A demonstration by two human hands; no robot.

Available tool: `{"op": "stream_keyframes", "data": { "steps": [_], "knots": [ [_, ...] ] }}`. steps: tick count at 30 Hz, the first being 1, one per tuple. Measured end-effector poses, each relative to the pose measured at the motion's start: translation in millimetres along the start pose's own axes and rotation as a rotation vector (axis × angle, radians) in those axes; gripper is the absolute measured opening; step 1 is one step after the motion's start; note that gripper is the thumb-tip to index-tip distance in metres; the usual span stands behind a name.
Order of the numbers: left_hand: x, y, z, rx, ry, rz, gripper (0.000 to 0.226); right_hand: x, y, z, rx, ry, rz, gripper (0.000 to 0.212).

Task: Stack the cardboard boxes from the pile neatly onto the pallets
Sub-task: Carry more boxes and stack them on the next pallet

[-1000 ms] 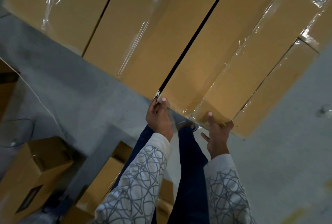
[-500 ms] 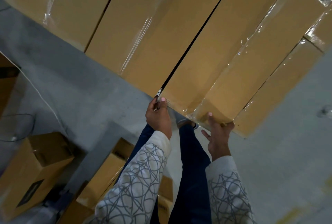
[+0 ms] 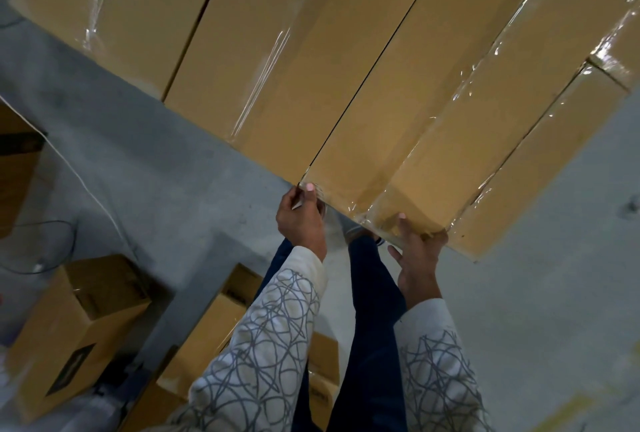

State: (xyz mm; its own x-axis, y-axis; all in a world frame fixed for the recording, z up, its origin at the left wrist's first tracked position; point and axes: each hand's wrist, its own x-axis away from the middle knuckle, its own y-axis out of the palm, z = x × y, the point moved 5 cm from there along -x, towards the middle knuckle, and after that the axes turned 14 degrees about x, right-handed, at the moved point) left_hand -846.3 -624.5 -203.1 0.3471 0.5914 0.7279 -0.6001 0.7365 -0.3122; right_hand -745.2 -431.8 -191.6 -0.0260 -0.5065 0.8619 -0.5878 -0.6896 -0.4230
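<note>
Head view: long cardboard box [image 3: 398, 102], film-wrapped, lies in a row of like boxes above the grey floor [image 3: 173, 172]. A thin dark gap parts it from the left neighbour [image 3: 259, 51], and the right neighbour [image 3: 540, 168] sits close against it. Left hand [image 3: 303, 220] grips its near left corner, thumb on top. Right hand [image 3: 419, 258] holds the near right end, fingers curled over the edge. Smaller boxes [image 3: 79, 327] sit on the floor, lower left.

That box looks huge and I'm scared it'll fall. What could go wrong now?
The left hand and right hand hold the long box only at its near end, over shiny tape, so the grip may slip. The person's legs are right below that end, so a drop could hit them. The loose box on the floor nearby could cause a trip.
</note>
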Motion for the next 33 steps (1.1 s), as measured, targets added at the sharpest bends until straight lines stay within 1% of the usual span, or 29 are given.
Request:
{"op": "stream_keyframes", "data": {
  "steps": [4, 6, 8, 10, 13, 15, 18, 22, 24, 26, 28, 30, 33],
  "knots": [
    [-2.1, -0.9, -1.4, -0.008, 0.032, -0.023, 0.029, -7.5, -1.8, 2.0, -0.03, -0.046, -0.022, 0.076],
    [-1.2, -2.5, 1.6, -0.032, 0.047, 0.002, 0.028, -9.3, -3.9, 6.1, -0.012, -0.067, -0.026, 0.074],
    [-1.1, -3.0, 4.3, -0.03, 0.032, 0.042, 0.028, -13.0, -5.1, 9.4, 0.051, -0.128, -0.034, 0.073],
    [-1.4, -1.6, 4.5, -0.01, -0.013, 0.059, 0.028, -16.7, -5.1, 10.2, 0.149, -0.182, -0.053, 0.081],
    [2.3, 1.4, 7.8, 0.083, -0.081, 0.08, 0.02, -17.1, -2.1, 8.6, 0.244, -0.176, -0.074, 0.109],
    [0.8, 0.5, 7.3, 0.135, -0.111, 0.092, 0.017, -16.2, -0.7, 9.5, 0.277, -0.18, -0.071, 0.121],
    [4.1, 0.6, 9.0, 0.182, -0.158, 0.093, 0.016, -19.4, -1.6, 13.6, 0.308, -0.213, -0.052, 0.122],
    [4.0, 0.5, 7.6, 0.183, -0.157, 0.105, 0.012, -18.0, -1.4, 14.5, 0.346, -0.205, -0.032, 0.124],
    [3.3, 0.0, 6.7, 0.197, -0.153, 0.109, 0.009, -14.4, -2.5, 15.4, 0.396, -0.211, -0.027, 0.128],
    [4.2, 0.3, 6.9, 0.214, -0.144, 0.116, 0.009, -4.6, -4.0, 12.9, 0.534, -0.211, 0.015, 0.13],
    [8.4, 1.2, 5.3, 0.212, -0.139, 0.122, 0.007, 4.1, -7.4, 4.0, 0.731, -0.249, 0.144, 0.127],
    [7.2, -0.6, -0.6, 0.187, -0.125, 0.123, 0.008, 12.4, -4.5, -17.0, 0.851, -0.367, 0.261, 0.12],
    [3.5, 0.2, -4.4, 0.113, -0.113, 0.134, 0.01, 17.5, 11.0, -54.7, 0.91, -0.598, 0.35, 0.105]
  ]
}}
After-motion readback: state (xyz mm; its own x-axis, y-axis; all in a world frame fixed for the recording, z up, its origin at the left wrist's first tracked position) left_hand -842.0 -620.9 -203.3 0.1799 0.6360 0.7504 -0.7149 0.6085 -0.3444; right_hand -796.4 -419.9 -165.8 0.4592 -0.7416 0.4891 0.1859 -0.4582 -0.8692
